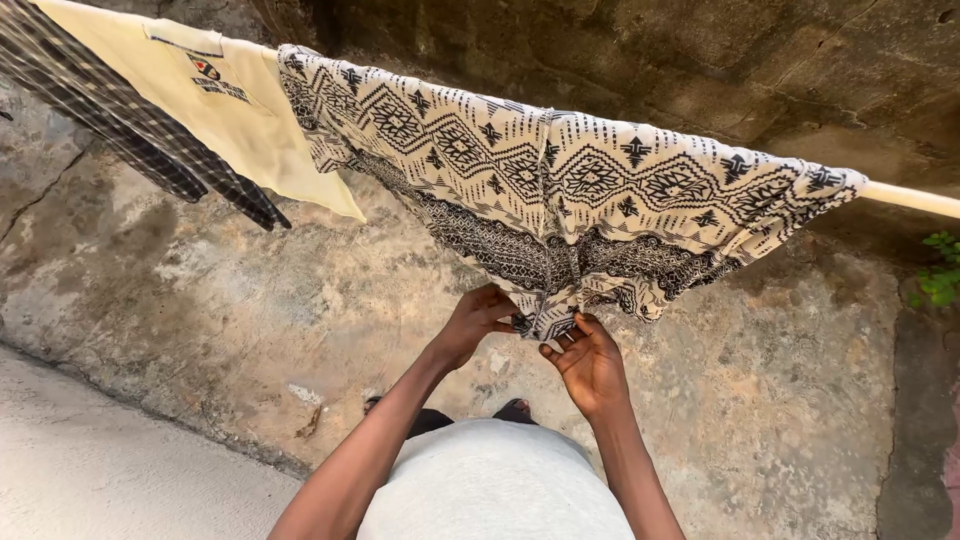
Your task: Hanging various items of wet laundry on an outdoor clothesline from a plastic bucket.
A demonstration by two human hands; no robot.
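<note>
Both hands, left hand (478, 322) and right hand (590, 362), pinch the lower edge of the patterned cloth (560, 200) draped over the pole (910, 198) (its far end cut off), fingertips partly hidden in folds.

The patterned cloth (560, 200) is showing cream ground with black geometric diamonds, crosses and zigzag bands, the lower layer running denser and darker. Left of the patterned cloth, a pale yellow shirt (250, 120) is carrying a small dark and red printed mark. Further left of it, a checked garment (130, 125) is showing dark grey and black squares with thin light lines. Right of the patterned cloth, the pole (910, 198) is looking cream. Below the patterned cloth, the ground (250, 300) is appearing mottled grey-brown, and green leaves (940, 270) are showing at its right.
</note>
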